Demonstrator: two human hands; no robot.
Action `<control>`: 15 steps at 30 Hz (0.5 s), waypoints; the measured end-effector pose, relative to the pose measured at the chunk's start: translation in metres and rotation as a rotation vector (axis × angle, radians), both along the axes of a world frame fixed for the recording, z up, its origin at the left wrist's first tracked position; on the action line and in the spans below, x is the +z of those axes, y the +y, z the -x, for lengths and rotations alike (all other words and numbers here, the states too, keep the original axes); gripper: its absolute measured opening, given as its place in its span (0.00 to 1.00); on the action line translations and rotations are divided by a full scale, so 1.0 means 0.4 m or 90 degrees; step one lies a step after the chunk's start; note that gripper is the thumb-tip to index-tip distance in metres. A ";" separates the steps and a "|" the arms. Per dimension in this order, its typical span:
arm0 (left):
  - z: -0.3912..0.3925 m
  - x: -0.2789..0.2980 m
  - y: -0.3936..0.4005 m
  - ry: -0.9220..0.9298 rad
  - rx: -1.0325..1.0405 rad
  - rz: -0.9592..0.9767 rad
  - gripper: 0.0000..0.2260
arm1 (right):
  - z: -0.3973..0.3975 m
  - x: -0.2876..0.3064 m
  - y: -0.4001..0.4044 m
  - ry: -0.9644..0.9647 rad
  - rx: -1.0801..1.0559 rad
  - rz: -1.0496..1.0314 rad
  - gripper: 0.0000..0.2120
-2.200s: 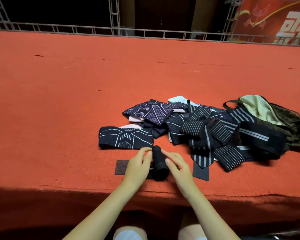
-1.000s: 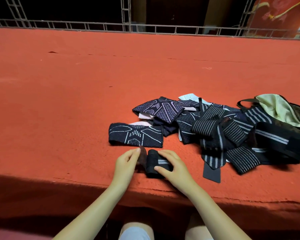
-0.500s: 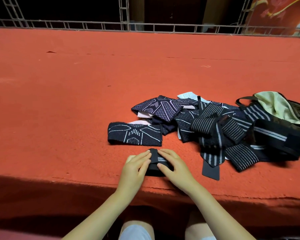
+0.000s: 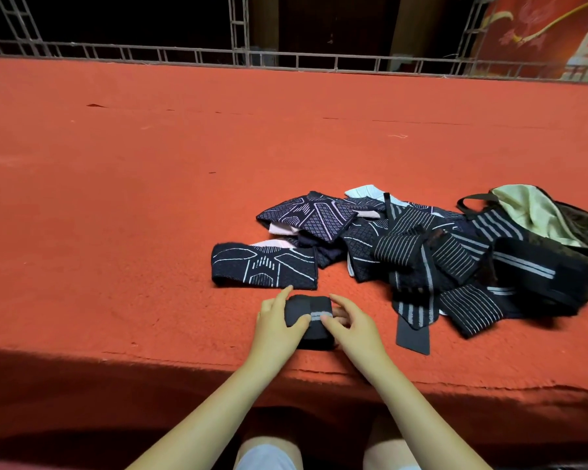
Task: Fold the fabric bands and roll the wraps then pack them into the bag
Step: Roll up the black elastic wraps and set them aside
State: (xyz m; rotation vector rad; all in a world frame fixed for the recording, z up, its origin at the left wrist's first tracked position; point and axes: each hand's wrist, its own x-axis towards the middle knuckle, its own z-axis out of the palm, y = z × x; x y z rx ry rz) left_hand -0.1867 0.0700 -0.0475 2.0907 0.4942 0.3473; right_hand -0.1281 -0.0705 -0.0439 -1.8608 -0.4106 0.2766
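A person is holding a small black rolled elastic wrap with a grey stripe (image 4: pixel 309 320) at the near edge of the red carpeted counter (image 4: pixel 150 198), the left hand (image 4: pixel 275 329) and the right hand (image 4: pixel 355 325) each curling their grip around one end of the roll, fingertips meeting over the stripe. The roll is sitting on the carpet just in front of a flat navy fabric band with white line patterns (image 4: pixel 264 266), which is lying apart from it.

The roll is looking springy, and, judging by its tight coil, it is likely to uncoil if either hand lets go before the loose end is fastened. Being so close to the counter's front edge, it is also at risk of dropping off if nudged toward the person.

To the right, a tangled heap of dark striped wraps and patterned bands (image 4: pixel 421 252) is waiting, one tail hanging toward the edge. At the far right, the dark olive bag with a pale green lining (image 4: pixel 537 215) is lying open on its side; a broad black striped wrap is resting against its mouth, and whether anything is lying inside cannot be told.
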 end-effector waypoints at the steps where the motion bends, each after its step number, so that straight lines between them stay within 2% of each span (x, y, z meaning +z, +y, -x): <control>1: 0.002 0.001 0.002 0.007 -0.008 -0.004 0.26 | 0.005 0.004 0.002 0.027 0.016 -0.029 0.20; 3: 0.013 0.004 0.005 -0.018 -0.038 -0.015 0.24 | 0.019 0.016 0.013 0.054 0.045 -0.085 0.20; 5: 0.030 0.020 0.018 -0.071 -0.039 0.036 0.22 | 0.028 0.030 0.044 0.060 0.058 -0.133 0.20; 10: 0.043 0.086 0.174 -0.237 0.076 0.111 0.20 | 0.014 0.084 0.213 0.024 0.116 -0.156 0.19; 12: 0.037 0.112 0.271 -0.263 0.146 0.127 0.20 | -0.024 0.090 0.294 -0.037 0.153 -0.083 0.17; 14: 0.027 0.119 0.376 -0.264 0.211 0.140 0.20 | -0.084 0.081 0.359 -0.185 0.150 0.067 0.15; 15: 0.019 0.114 0.431 -0.259 0.238 0.141 0.20 | -0.114 0.076 0.382 -0.250 0.134 0.133 0.18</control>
